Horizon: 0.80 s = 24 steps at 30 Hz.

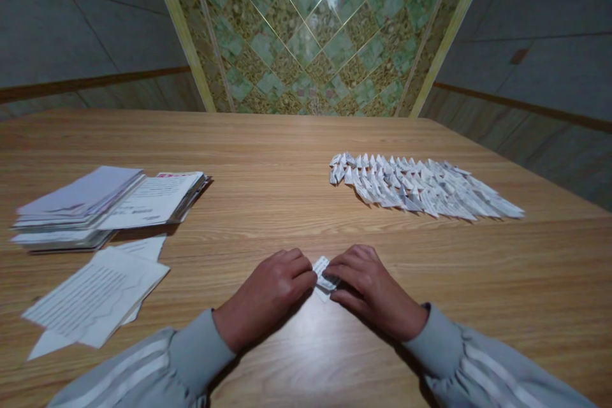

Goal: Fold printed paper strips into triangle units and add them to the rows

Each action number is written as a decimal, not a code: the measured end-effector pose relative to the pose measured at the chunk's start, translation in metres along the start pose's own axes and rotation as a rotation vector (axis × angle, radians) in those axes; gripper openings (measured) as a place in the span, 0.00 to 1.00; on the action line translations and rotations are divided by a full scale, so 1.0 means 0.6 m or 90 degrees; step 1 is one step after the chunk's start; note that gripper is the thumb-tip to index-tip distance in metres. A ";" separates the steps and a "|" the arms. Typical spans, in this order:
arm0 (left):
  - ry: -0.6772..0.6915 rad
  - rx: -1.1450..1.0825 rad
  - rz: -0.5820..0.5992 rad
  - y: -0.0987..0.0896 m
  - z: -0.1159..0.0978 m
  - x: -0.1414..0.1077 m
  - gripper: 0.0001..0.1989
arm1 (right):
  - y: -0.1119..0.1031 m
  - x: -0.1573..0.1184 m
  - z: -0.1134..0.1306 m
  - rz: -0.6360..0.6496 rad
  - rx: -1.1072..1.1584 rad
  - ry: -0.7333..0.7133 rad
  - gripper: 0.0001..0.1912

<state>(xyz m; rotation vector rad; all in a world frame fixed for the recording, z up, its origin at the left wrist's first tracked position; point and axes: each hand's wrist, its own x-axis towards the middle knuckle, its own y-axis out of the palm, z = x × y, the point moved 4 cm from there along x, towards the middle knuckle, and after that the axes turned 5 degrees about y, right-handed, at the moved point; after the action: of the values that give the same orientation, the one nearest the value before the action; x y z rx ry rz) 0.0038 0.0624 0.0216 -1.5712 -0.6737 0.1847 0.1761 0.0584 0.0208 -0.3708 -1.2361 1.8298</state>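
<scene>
A small folded piece of printed paper (pixel 321 265) lies low over the table between my two hands. My left hand (pixel 275 290) is closed on its left edge, fingers curled together. From the other side my right hand (pixel 366 290) pinches the right part of the same paper between thumb and fingers. A paler flap points toward me at the bottom of the piece. The fingertips hide much of the folds.
On the wooden table (pixel 258 204), rows of folded paper pieces (pixel 411 185) stand at the back right. Stacks of printed paper (pixel 81 201) sit at the left, with several loose sheets (pixel 95 293) in front. A tiled wall (pixel 306 32) rises behind.
</scene>
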 end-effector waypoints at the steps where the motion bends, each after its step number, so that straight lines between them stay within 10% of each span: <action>1: -0.018 -0.024 -0.013 0.000 0.001 -0.001 0.11 | 0.000 0.001 -0.002 -0.005 0.001 0.000 0.08; 24: -0.247 -0.087 -0.027 0.010 0.019 0.001 0.07 | 0.001 0.006 -0.026 -0.051 0.040 0.170 0.06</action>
<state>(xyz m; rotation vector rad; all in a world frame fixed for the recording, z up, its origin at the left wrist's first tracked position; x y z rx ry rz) 0.0004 0.0727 0.0147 -1.6669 -1.0382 0.4269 0.1840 0.0709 0.0141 -0.5049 -0.9936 1.6845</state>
